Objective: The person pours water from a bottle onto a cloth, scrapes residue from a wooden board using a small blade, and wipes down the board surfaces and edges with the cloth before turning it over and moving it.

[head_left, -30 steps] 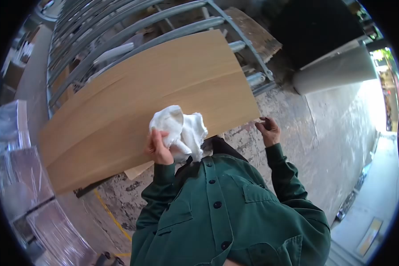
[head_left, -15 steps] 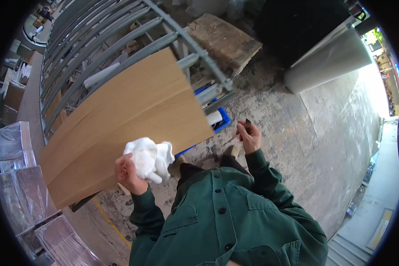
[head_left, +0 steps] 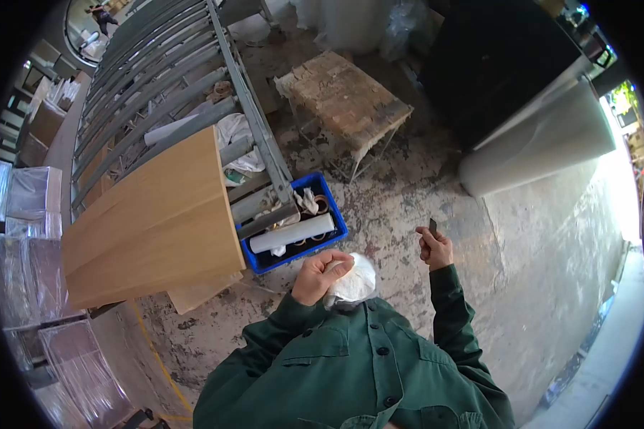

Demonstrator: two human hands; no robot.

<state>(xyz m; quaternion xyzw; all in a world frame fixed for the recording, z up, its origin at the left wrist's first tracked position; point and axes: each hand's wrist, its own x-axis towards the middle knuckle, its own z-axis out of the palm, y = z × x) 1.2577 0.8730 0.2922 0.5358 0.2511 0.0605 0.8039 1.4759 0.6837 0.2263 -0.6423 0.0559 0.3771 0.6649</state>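
Left hand [head_left: 320, 275] sits at centre frame, just above the green shirt [head_left: 350, 365], fingers [head_left: 336, 263] curled tight round a bunched white cloth [head_left: 355, 280] — the wad bulges out to the right of the fist, pressed close to the chest. Over to the right, the right hand [head_left: 435, 248] is raised, fingers pinched on a small dark blade-like piece [head_left: 433, 225] that pokes straight up out of the grip; what it is exactly is too small to tell. Moving outward: just up and left of the cloth hand lies a blue crate [head_left: 336, 227] on the floor, a white roll [head_left: 292, 234] lying across it with scraps and rings tucked in behind. Left of that, a pale wooden panel [head_left: 154, 218] rests on the grey roller rack [head_left: 186, 93], its near end jutting out past the frame's edge over the crate. Upper middle, a worn little stool [head_left: 342, 96] stands on the stained concrete floor [head_left: 436, 186]; wrapped stacks [head_left: 21, 207] line the left edge. Now the risks, as I read it: both hands are off the panel, and with that end overhanging it could tip or slide off the rollers if nudged. The dark piece sits in a fingertip pinch only, so a jolt could drop it onto the floor, and if it has an edge, the cloth hand is near enough to catch it.
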